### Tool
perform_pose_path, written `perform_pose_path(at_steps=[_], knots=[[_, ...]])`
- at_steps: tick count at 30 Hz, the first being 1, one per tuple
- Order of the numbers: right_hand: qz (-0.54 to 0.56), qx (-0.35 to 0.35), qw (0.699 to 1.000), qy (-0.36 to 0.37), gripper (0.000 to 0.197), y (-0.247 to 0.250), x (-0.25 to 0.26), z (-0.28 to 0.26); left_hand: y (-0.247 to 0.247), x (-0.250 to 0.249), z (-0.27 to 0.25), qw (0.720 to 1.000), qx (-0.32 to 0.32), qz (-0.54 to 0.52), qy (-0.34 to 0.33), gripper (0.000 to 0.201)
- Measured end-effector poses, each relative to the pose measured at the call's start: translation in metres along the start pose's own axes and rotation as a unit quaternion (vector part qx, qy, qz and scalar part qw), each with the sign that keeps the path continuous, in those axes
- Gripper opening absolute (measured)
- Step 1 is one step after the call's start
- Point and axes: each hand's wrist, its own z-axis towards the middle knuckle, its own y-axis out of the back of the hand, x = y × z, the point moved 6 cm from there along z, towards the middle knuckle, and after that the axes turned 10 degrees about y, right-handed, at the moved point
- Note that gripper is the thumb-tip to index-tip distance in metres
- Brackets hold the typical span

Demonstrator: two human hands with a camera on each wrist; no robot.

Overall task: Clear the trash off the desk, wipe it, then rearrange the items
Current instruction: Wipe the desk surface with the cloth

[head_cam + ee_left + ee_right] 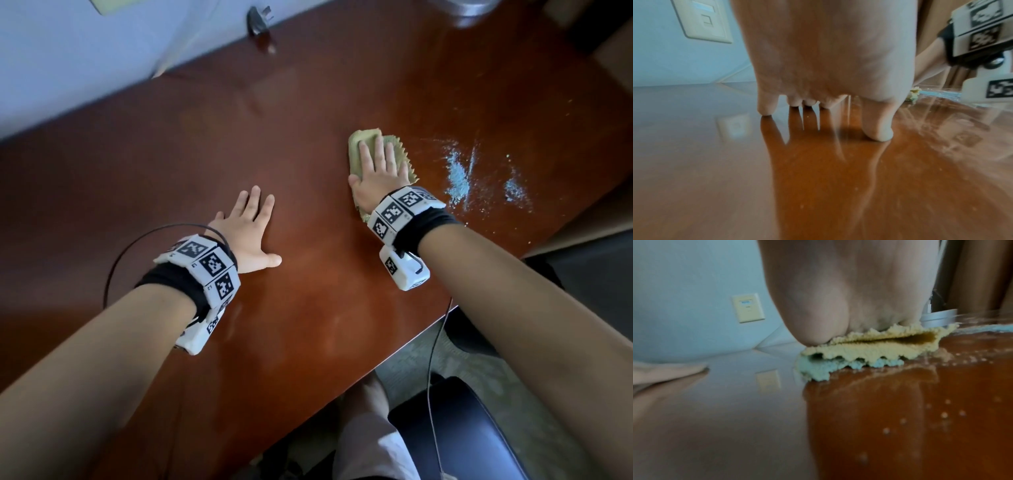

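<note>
A folded yellow-green cloth (359,144) with a zigzag edge lies on the glossy red-brown desk (239,144). My right hand (375,168) presses flat on it, fingers straight. In the right wrist view the cloth (869,350) shows folded layers under the palm (838,305). To its right, pale blue powder (459,174) and specks are scattered on the desk. My left hand (250,229) rests flat on the bare wood, fingers spread, holding nothing. In the left wrist view its fingertips (766,108) touch the desk surface (818,178).
A dark plug (258,20) with a clear cable lies at the desk's far edge by the pale wall. A round metal base (476,8) stands at the far right. A wall plate (702,19) sits on the wall. A dark chair seat (462,431) is below the near edge.
</note>
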Motion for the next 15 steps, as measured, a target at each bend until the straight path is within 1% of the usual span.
perform_pose_path(at_steps=[3,6,8,10,12,15], knots=[[0.0,-0.017,0.999,-0.037,0.06,0.008,-0.019,0.01,0.002,-0.003,0.0,1.0,0.002,0.022,0.008,0.098],[0.016,-0.035,0.995,-0.088,0.06,0.014,-0.048,0.011,0.012,-0.008,0.001,0.998,-0.011,0.059,0.017,0.086],[0.022,-0.048,0.992,-0.118,0.059,0.018,-0.071,0.008,0.02,-0.012,0.003,0.998,-0.025,0.052,0.011,0.08],[0.032,-0.057,0.988,-0.14,0.059,0.02,-0.091,0.004,0.029,-0.018,0.01,0.998,-0.044,0.039,0.002,0.078],[0.037,-0.061,0.987,-0.143,0.059,0.019,-0.102,0.002,0.038,-0.023,0.021,0.998,-0.062,0.034,-0.002,0.078],[0.041,-0.077,0.988,-0.131,0.059,0.017,-0.104,0.004,0.052,-0.029,0.041,0.997,-0.072,0.029,0.001,0.077]])
